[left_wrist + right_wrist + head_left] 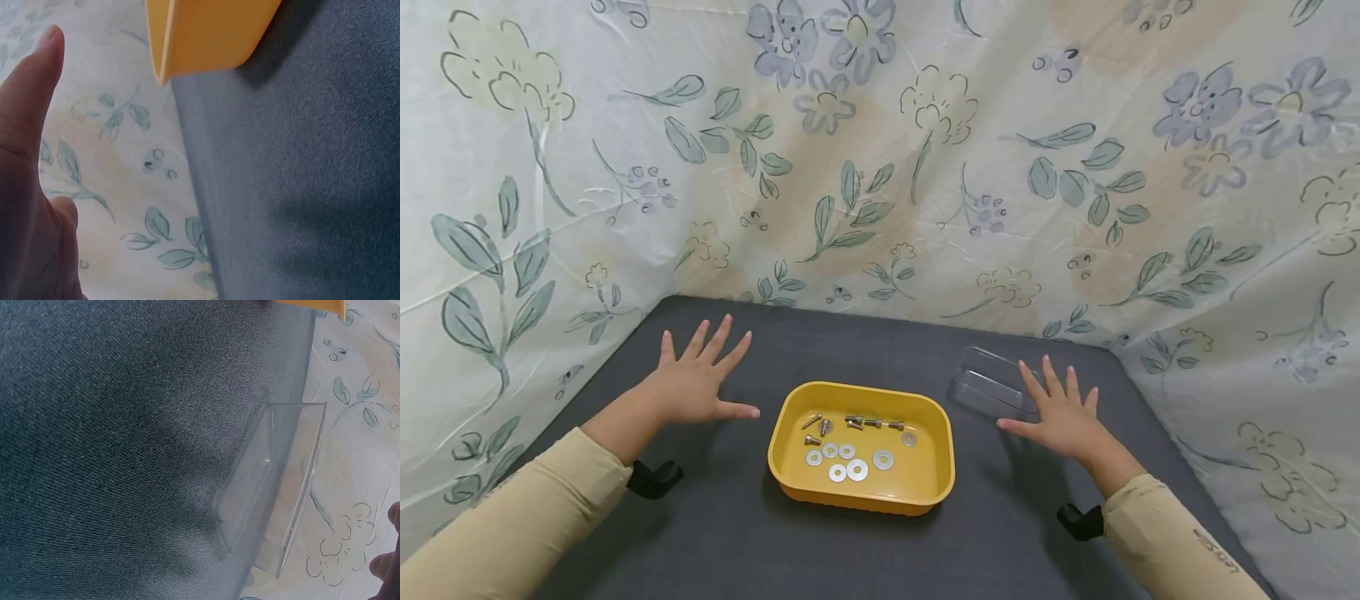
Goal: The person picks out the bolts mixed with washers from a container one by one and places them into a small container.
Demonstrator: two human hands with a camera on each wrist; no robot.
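— What's hard to make out here?

— The clear plastic box [992, 382] nearly vanishes against the dark grey cloth [880, 550] in the head view; only its edges glint. The right wrist view shows it better [275, 494], a shallow see-through rectangle, though just two fingertips of the right hand show at the frame's edge there. The left wrist view catches only a thumb and palm [28, 187] plus one corner of the yellow tray [206, 37].

— And the hands?

— Both are released, holding nothing. The left hand [696, 379] lies flat with fingers spread, well to the left of the tray [793, 483]. The right hand [1063, 417] is also spread flat, its fingertips just beside the clear box; whether they touch it I cannot tell.

— Where is the hardware?

— Inside the tray, which sits between the hands: a few short metal bolts [868, 422] in the far half, flat round washers [847, 467] in the near half. The tray is smooth, with rounded corners.

— The surroundings?

— A wrinkled floral sheet [880, 167] hangs behind and beside the woven cloth.
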